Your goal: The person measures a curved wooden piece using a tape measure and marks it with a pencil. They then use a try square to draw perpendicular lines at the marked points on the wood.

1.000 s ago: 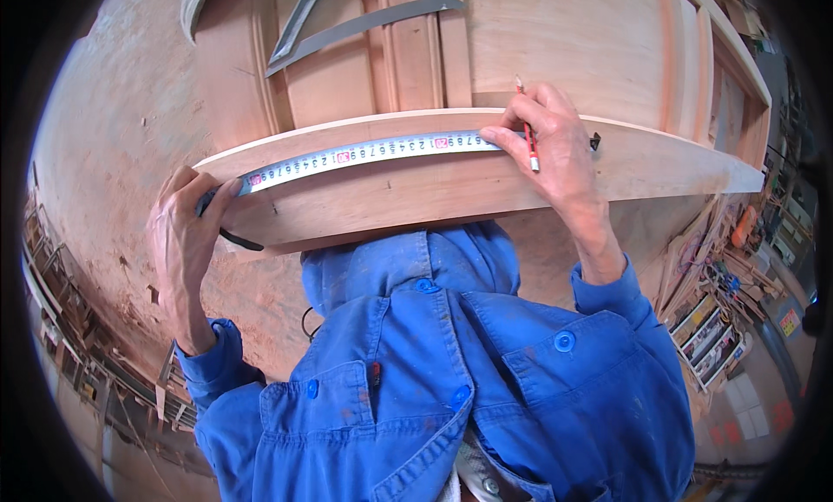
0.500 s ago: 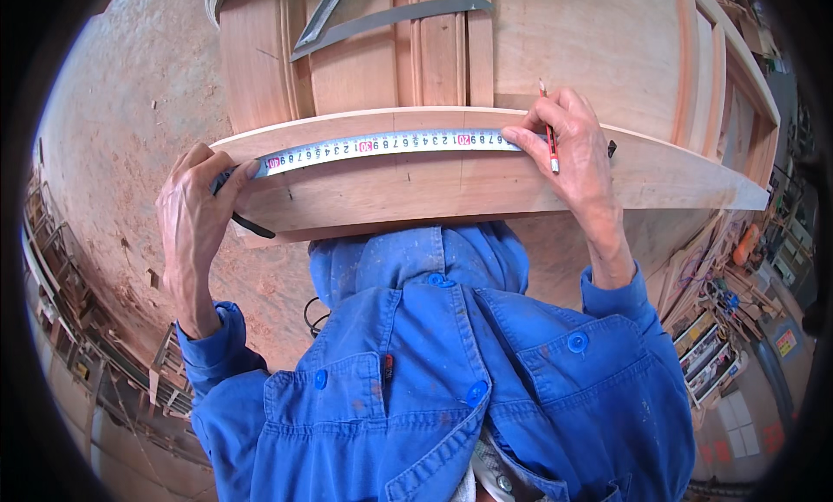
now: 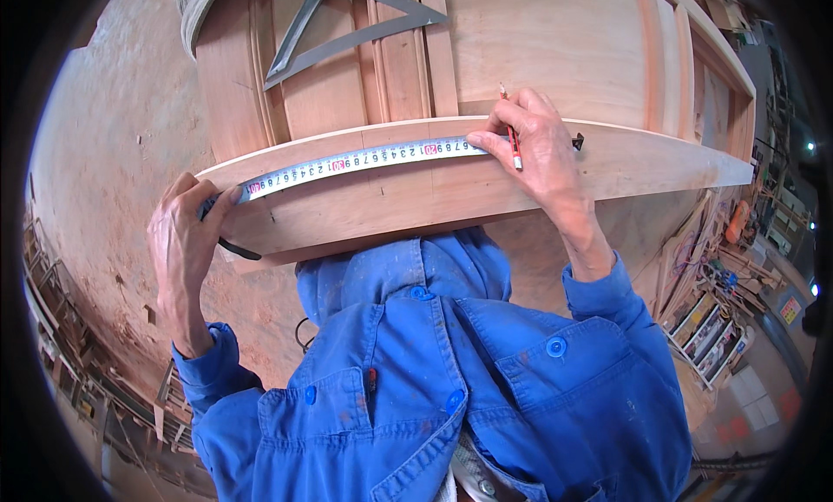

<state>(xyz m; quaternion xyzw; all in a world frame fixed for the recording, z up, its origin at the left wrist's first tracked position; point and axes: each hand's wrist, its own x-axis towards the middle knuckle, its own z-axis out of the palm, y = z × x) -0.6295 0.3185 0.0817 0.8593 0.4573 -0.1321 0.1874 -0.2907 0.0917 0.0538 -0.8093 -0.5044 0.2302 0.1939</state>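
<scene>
A long wooden board [image 3: 607, 168] lies across a wooden panel frame in front of me. A white measuring tape [image 3: 356, 161] is stretched along the board's top. My left hand [image 3: 186, 237] grips the tape's case at the board's left end, thumb pressing the blade down. My right hand [image 3: 538, 146] pins the tape's far end to the board with its fingertips and holds a red pencil [image 3: 512, 142] pointing down at the wood. My blue work jacket fills the lower view.
A grey metal triangle square [image 3: 347, 25] rests on the panelled wooden frame [image 3: 555, 51] behind the board. Sawdust-covered floor [image 3: 113, 155] spreads to the left. Shelves and tools [image 3: 711, 328] stand at the right edge, racks at the lower left.
The view has shifted so the board sits a little lower and nearer. Both hands keep their hold on the tape; the right hand with the pencil stays at the tape's end.
</scene>
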